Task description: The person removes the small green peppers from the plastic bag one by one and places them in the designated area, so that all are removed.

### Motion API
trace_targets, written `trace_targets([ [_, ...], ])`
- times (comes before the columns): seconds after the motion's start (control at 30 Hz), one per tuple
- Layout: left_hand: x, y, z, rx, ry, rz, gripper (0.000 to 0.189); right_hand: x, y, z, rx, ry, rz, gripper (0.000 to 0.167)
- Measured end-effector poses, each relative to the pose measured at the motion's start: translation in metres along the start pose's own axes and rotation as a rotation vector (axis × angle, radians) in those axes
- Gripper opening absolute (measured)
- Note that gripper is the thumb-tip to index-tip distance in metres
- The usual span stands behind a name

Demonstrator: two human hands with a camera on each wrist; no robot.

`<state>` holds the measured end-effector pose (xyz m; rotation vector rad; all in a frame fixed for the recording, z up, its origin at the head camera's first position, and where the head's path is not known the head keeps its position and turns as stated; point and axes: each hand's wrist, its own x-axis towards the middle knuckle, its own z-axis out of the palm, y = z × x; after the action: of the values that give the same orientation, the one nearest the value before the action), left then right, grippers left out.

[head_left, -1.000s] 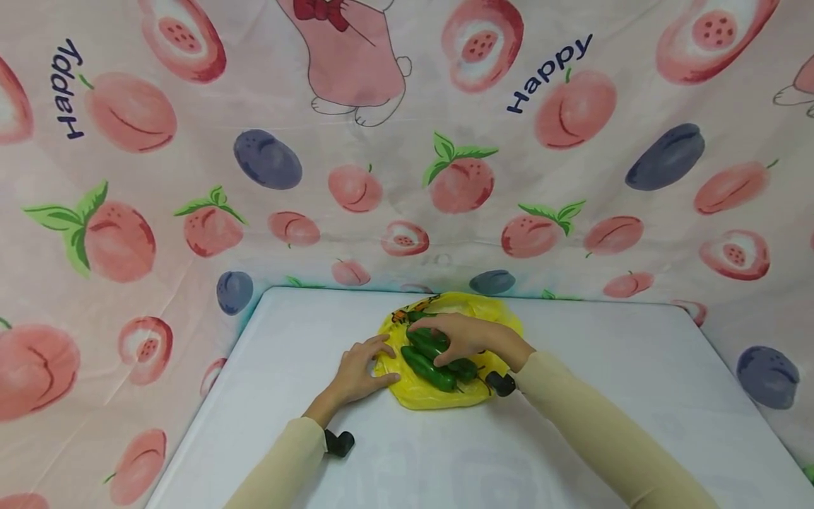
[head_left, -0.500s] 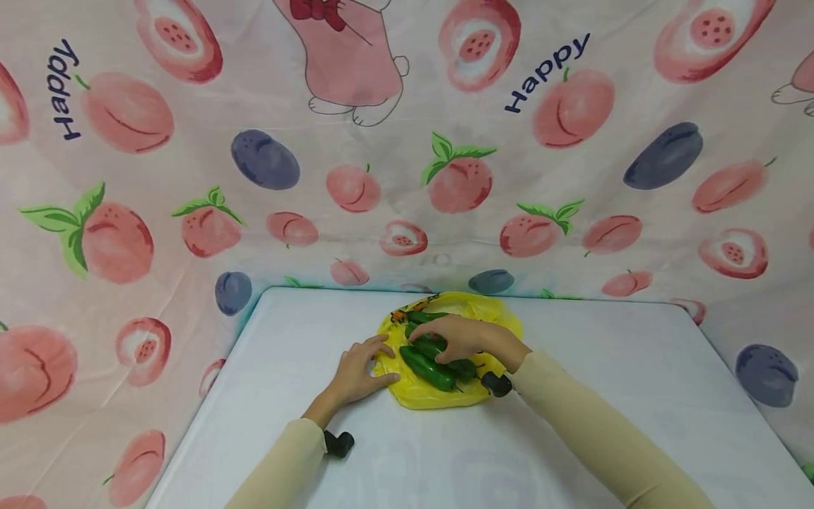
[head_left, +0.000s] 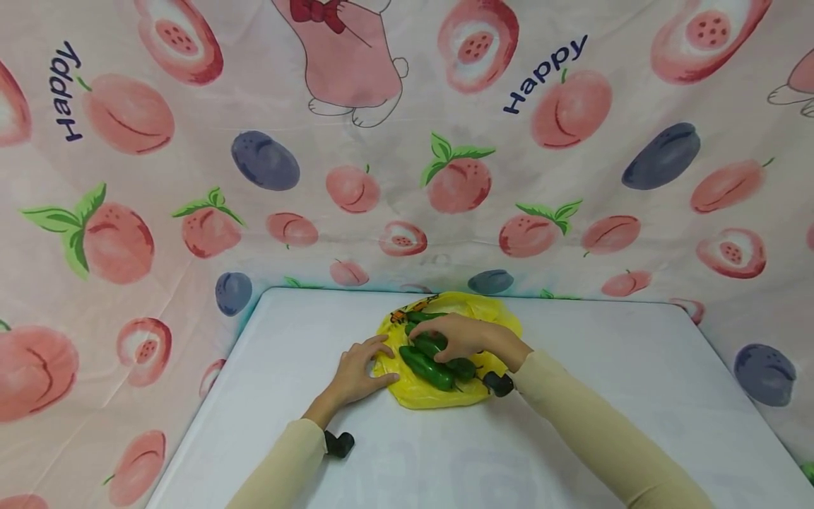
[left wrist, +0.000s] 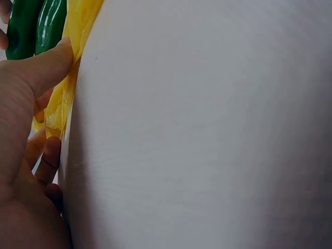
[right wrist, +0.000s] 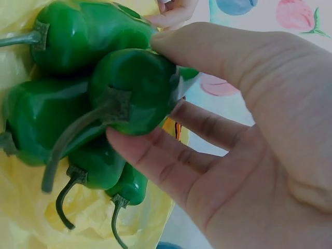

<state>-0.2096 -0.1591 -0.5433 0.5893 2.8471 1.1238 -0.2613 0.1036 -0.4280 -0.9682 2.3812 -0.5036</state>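
A yellow plastic bag lies flat near the back of the white table, several green chili peppers heaped on it. From the right, my right hand reaches over the heap. Its thumb and fingers pinch the topmost pepper on either side, the stem pointing away from the palm. Other peppers lie close against it. At the bag's left edge, my left hand rests with its fingers spread in a loose curve. Its thumb touches the yellow plastic in the left wrist view, and some fingers are partly hidden behind it.
The white table extends on both sides and in front of the bag. Behind it hangs a pink cloth printed with peaches and plums. Small black wrist cameras sit at both cuffs.
The right hand's index fingertip has dropped slightly, narrowing its gap to the thumb at the pepper. The left hand and the bag stay in place.
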Motion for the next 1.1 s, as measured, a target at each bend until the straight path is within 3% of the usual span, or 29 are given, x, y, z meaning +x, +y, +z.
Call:
trace_targets([
  [0.23, -0.002, -0.002, 0.003, -0.003, 0.018, 0.025, 0.034, -0.005, 0.007, -0.001, 0.007, 0.059, -0.032, 0.057],
  [0.7, 0.004, -0.004, 0.001, -0.042, -0.015, -0.016, 0.031, -0.020, 0.022, -0.008, 0.099, 0.119, -0.118, 0.059],
  [1.1, 0.006, -0.003, 0.001, -0.006, -0.004, -0.013, 0.029, -0.034, 0.038, -0.011, 0.238, 0.176, -0.062, 0.061],
])
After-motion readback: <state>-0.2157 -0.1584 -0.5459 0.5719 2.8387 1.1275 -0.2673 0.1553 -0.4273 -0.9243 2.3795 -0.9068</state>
